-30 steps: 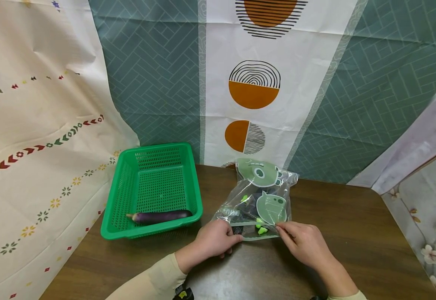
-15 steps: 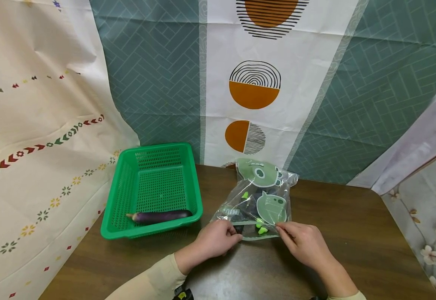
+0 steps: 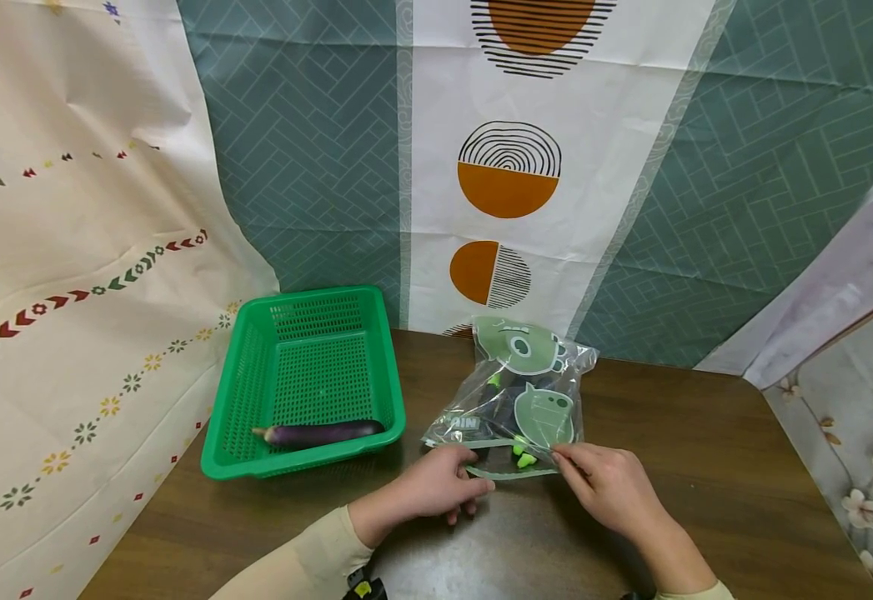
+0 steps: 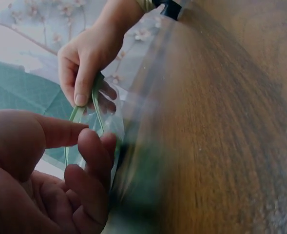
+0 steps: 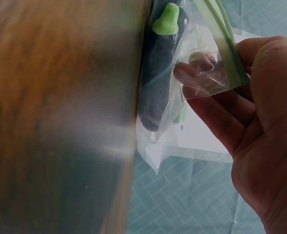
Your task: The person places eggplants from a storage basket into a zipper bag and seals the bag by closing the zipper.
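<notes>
A clear zip bag (image 3: 460, 407) printed with green cartoon shapes lies at the table's centre, its mouth toward me. Inside show dark, eggplant-like things (image 5: 155, 75) with bright green caps. At the mouth's right end, my right hand (image 3: 610, 483) pinches the green strip between thumb and fingers. My left hand (image 3: 427, 483) is at the mouth's left end. Its thumb (image 4: 63, 130) lies across the bag opening and its index finger reaches in front of the lower edge, with a gap between them in the head view. The other fingers bend below.
A green plastic basket (image 3: 394, 375) stands left of the bag with a long purple eggplant (image 3: 331, 433) in it. The brown table (image 3: 699, 467) ends at a patterned cloth backdrop (image 3: 316, 150) behind and at cloth on both sides.
My left thumb and index finger have spread from their pinch on the bag's left end, and the hand has shifted slightly right. The bag's left corner now shows. My right hand keeps its place.
</notes>
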Motion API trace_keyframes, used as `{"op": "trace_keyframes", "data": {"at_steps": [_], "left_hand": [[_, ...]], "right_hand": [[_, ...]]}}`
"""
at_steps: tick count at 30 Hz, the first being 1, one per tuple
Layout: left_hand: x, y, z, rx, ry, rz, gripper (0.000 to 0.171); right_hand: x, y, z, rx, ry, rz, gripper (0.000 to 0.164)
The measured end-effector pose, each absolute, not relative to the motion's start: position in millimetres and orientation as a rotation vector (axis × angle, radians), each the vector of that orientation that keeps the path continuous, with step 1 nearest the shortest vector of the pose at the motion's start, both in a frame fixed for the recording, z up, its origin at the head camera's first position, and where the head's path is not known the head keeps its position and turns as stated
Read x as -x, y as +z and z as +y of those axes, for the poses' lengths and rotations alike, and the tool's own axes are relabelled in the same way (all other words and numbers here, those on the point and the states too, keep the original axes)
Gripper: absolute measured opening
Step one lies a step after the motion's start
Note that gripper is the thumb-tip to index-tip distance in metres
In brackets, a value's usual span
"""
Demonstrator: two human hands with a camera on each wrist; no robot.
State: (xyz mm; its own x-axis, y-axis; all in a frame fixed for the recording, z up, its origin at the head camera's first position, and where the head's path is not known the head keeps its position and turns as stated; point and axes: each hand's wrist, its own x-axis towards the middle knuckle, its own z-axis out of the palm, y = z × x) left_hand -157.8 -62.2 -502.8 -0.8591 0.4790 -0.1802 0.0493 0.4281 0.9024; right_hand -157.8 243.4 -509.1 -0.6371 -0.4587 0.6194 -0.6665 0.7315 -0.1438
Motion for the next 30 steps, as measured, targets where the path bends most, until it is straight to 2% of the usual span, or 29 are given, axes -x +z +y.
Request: {"op": "trace_keyframes", "data": {"at_steps": [7,17,26,30], "left_hand": [[156,-505,-61,-0.374,1.526,2.091,0.087],[160,-500,-64,-0.384,1.531,2.036,0.082],[163,-494,-66,-0.425,1.465,2.133,0.067],[165,-492,-68,-0.467,1.440,2.173,0.052]], "right_hand": [[157,-509,244,-0.850,0.494,-2.365,0.018],[158,-507,244,-0.857,0.490,-2.364,0.018],[158,-507,244,-0.868,0.480,-2.373,0.018],[157,-508,244,-0.861,0.478,-2.382,0.018]]}}
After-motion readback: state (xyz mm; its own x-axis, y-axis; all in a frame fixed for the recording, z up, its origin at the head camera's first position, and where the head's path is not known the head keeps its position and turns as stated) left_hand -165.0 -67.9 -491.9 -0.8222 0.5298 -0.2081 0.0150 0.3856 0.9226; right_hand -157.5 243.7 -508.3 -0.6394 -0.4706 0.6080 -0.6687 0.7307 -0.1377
